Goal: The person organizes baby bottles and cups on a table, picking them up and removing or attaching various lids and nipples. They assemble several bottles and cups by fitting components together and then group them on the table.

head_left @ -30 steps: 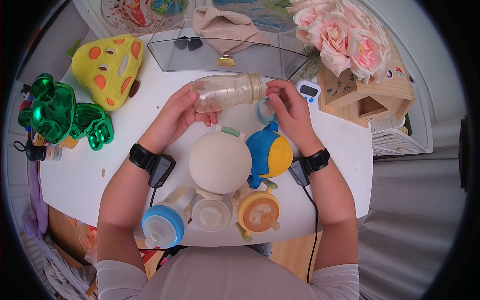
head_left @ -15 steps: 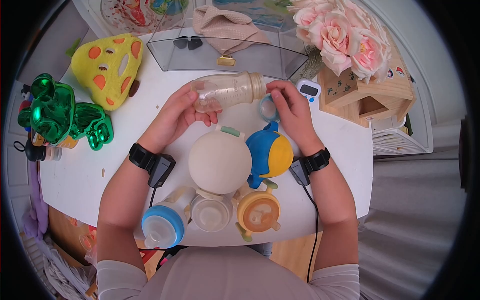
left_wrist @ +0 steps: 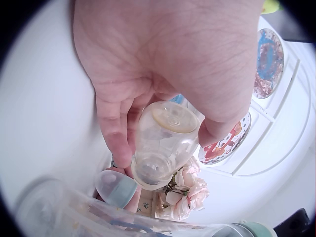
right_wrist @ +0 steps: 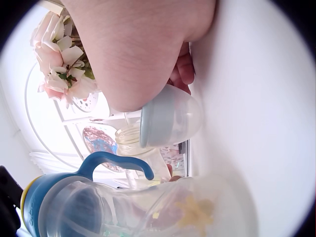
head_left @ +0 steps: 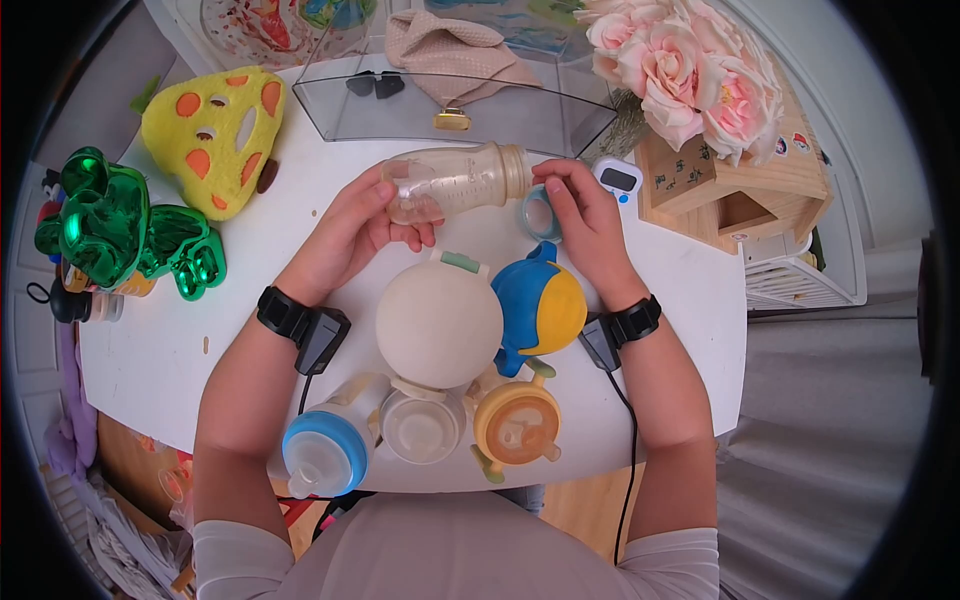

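Note:
A clear, amber-tinted baby bottle (head_left: pixel 450 185) lies sideways in my left hand (head_left: pixel 345 235), gripped at its base between thumb and fingers. Its open, threaded neck points right. My right hand (head_left: pixel 588 225) holds a pale blue-green bottle cap (head_left: pixel 538 215) just right of and below that neck, apart from it. In the right wrist view the cap shows a translucent dome (right_wrist: pixel 185 121) turned toward the table; the hand covers part of its ring. Close to my hands stand a round cream-lidded bottle (head_left: pixel 440 322) and a blue and yellow cup (head_left: pixel 540 308).
Nearest me stand a blue-ringed bottle (head_left: pixel 326 452), a clear-topped bottle (head_left: pixel 423 425) and an orange handled cup (head_left: pixel 517 424). A clear box (head_left: pixel 400 118), white timer (head_left: pixel 617 180) and wooden house (head_left: pixel 700 190) line the back. Left sit a yellow plush (head_left: pixel 220 140) and green shiny figure (head_left: pixel 105 225).
My right hand has shifted slightly right with the cap, away from the bottle's neck. My left hand and the bottle have stayed put.

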Motion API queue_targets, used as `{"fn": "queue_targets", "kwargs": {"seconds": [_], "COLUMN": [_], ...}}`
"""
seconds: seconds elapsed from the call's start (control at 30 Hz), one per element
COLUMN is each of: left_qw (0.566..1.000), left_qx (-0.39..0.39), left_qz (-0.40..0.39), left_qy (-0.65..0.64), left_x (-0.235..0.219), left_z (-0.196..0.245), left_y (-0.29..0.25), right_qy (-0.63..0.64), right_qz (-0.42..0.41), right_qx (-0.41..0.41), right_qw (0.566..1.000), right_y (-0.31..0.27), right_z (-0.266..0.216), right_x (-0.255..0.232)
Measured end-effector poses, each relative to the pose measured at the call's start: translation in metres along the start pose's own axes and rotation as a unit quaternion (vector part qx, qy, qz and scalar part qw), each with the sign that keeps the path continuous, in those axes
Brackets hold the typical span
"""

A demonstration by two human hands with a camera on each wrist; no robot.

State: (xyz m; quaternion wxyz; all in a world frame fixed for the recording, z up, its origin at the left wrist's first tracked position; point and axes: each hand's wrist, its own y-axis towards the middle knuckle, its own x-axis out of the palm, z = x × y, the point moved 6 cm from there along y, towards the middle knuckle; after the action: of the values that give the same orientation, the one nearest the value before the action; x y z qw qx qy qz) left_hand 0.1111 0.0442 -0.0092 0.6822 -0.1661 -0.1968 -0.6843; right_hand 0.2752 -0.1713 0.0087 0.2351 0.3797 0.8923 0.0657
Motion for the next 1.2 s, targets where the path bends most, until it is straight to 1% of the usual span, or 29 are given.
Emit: {"fn": "queue_targets", "kwargs": {"seconds": [0.1,0.2,0.27,0.4,0.47,0.53,0.57,0.6,0.63,0.7,0.73,0.83,0.87,0.93,0.97,1.03,1.1,1.17,1.2], "left_qw": [1.000,1.000,1.000,1.000,1.000,0.999,0.999,0.999,0.998,0.999,0.999,1.000,1.000,1.000,1.000,1.000,0.999,1.000,1.000], "left_qx": [0.000,-0.001,-0.001,0.001,0.002,-0.005,0.003,-0.002,-0.006,0.001,0.001,0.002,0.000,0.001,-0.001,-0.001,0.005,0.008,0.006], "left_qz": [-0.003,-0.003,-0.004,0.003,-0.007,0.048,0.036,0.043,0.050,0.030,0.028,0.005,0.005,0.000,-0.002,-0.003,0.034,0.024,0.013], "left_qy": [0.001,0.001,0.001,-0.003,-0.007,0.023,0.025,0.023,0.021,0.018,0.019,0.011,0.012,0.012,0.010,0.006,0.005,0.006,0.008], "left_x": [-0.001,-0.001,0.000,0.000,0.005,0.007,0.010,0.009,0.006,0.004,0.002,-0.003,-0.004,-0.004,-0.005,0.000,0.007,0.006,0.005], "left_z": [-0.001,-0.001,-0.001,0.000,0.001,0.002,0.003,0.002,0.001,0.000,-0.002,-0.002,-0.003,-0.004,-0.004,-0.003,0.001,0.001,0.001], "left_y": [0.000,0.000,0.000,-0.001,0.000,0.000,0.001,0.001,0.001,0.002,0.002,0.002,0.002,0.003,0.003,0.002,0.001,0.001,0.002], "right_qy": [-0.004,0.006,0.036,0.079,0.103,0.096,0.096,0.094,0.086,0.056,0.143,0.143,0.137,0.121,0.118,0.033,0.039,-0.047,-0.045], "right_qz": [-0.002,0.009,0.022,0.045,0.054,0.065,0.070,0.070,0.077,0.088,0.095,0.118,0.121,0.097,0.098,0.082,0.094,0.185,0.188], "right_qx": [0.011,-0.005,0.010,-0.004,0.004,-0.012,-0.021,-0.008,-0.017,-0.034,0.026,-0.005,-0.011,0.024,0.021,0.047,0.044,0.017,0.017], "right_qw": [1.000,1.000,0.999,0.996,0.993,0.993,0.993,0.993,0.993,0.994,0.985,0.983,0.983,0.988,0.988,0.995,0.994,0.982,0.981], "right_y": [0.000,-0.001,-0.002,-0.003,-0.005,-0.004,-0.005,-0.006,-0.006,-0.006,-0.009,-0.012,-0.017,-0.028,-0.036,-0.051,-0.061,-0.071,-0.073], "right_z": [0.001,0.004,0.006,0.000,0.002,-0.002,-0.004,-0.005,-0.003,0.004,0.010,-0.006,-0.012,-0.029,-0.031,-0.028,-0.017,-0.007,-0.011], "right_x": [0.000,-0.002,-0.004,-0.008,-0.010,-0.012,-0.012,-0.013,-0.016,-0.022,-0.023,-0.036,-0.043,-0.056,-0.067,-0.091,-0.106,-0.125,-0.130]}}
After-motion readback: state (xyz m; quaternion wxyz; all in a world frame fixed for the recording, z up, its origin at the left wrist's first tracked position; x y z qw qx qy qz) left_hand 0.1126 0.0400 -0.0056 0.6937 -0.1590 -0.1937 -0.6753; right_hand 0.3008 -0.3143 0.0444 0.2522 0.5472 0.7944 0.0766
